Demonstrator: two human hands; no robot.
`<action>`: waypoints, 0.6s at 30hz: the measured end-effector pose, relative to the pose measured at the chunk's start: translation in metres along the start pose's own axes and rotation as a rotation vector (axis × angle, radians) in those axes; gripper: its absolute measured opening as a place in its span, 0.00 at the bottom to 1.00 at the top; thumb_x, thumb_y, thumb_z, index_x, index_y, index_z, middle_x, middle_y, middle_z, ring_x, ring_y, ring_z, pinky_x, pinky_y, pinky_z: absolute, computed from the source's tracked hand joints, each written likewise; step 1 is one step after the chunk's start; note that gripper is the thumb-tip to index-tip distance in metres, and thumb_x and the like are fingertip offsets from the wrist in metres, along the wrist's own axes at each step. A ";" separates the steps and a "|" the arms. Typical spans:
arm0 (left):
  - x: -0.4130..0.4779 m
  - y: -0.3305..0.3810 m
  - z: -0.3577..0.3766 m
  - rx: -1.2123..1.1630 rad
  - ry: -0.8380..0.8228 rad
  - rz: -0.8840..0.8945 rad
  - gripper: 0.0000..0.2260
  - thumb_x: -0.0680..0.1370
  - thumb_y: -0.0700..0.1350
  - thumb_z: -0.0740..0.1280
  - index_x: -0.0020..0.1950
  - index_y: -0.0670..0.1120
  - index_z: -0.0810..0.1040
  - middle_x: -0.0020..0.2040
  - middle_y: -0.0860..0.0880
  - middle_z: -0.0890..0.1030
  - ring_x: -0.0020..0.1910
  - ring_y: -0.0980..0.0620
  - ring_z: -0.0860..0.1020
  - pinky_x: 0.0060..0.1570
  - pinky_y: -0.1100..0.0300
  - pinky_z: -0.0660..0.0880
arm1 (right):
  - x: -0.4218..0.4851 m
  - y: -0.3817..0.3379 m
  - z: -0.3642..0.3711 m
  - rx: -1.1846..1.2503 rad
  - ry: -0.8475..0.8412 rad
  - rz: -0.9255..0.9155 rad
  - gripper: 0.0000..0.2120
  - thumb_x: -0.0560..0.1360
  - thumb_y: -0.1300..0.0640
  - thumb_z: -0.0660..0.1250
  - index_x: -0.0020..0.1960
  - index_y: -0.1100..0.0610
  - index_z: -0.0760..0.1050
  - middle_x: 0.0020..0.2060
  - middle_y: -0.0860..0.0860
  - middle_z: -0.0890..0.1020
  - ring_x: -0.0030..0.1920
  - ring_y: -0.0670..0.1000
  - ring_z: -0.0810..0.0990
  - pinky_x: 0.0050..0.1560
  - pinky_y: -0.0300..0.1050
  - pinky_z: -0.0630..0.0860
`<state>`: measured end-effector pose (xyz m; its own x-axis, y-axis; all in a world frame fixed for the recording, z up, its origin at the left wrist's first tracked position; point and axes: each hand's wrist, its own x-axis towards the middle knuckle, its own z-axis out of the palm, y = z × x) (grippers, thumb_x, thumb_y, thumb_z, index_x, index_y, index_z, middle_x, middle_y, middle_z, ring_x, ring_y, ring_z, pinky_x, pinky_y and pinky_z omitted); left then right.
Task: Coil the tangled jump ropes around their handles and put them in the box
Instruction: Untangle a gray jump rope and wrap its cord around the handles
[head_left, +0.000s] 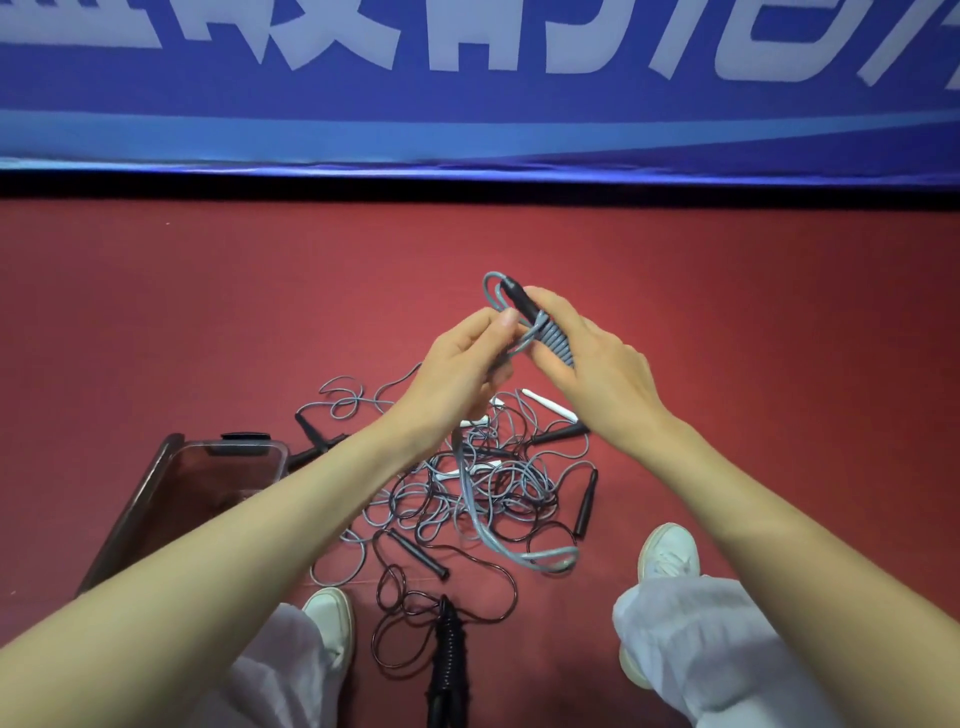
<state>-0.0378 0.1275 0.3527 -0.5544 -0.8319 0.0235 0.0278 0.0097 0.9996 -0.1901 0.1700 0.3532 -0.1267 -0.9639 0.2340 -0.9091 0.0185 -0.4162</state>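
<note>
Grey jump rope held up mid-scene: right hand wraps the black handle with tight grey coils on it; left hand pinches the rope strand just left of the handle. Loose tail hangs down to the red floor. Tangle of grey and black ropes lies below the hands, between the white shoes, with black and white handles sticking out at its edges. One black rope already coiled on its handles sits near, centre. Clear plastic box stands left of the tangle, open, partly behind the left forearm. Open floor far and right, up to the blue banner.
</note>
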 end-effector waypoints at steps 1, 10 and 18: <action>0.001 -0.001 -0.001 -0.012 -0.004 -0.002 0.10 0.83 0.50 0.58 0.52 0.45 0.75 0.31 0.48 0.65 0.23 0.56 0.57 0.24 0.65 0.53 | 0.000 0.000 0.000 0.029 0.015 0.013 0.21 0.80 0.44 0.57 0.72 0.39 0.59 0.59 0.48 0.79 0.54 0.61 0.78 0.46 0.51 0.67; 0.010 -0.017 -0.025 -0.150 0.029 -0.084 0.06 0.76 0.34 0.66 0.49 0.45 0.74 0.36 0.53 0.78 0.32 0.58 0.77 0.38 0.62 0.72 | 0.000 0.001 -0.004 0.762 -0.140 -0.054 0.13 0.75 0.48 0.70 0.54 0.43 0.68 0.38 0.52 0.82 0.31 0.49 0.78 0.33 0.52 0.77; 0.009 -0.015 -0.031 -0.292 -0.172 -0.108 0.05 0.73 0.44 0.68 0.47 0.45 0.77 0.41 0.45 0.74 0.30 0.57 0.64 0.27 0.67 0.62 | 0.000 -0.001 -0.013 1.224 -0.328 0.057 0.13 0.78 0.52 0.62 0.61 0.50 0.65 0.40 0.56 0.81 0.33 0.55 0.80 0.25 0.46 0.77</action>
<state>-0.0171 0.1031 0.3373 -0.6981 -0.7138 -0.0550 0.1840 -0.2531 0.9498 -0.1942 0.1734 0.3647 0.1096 -0.9934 0.0341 0.0770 -0.0257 -0.9967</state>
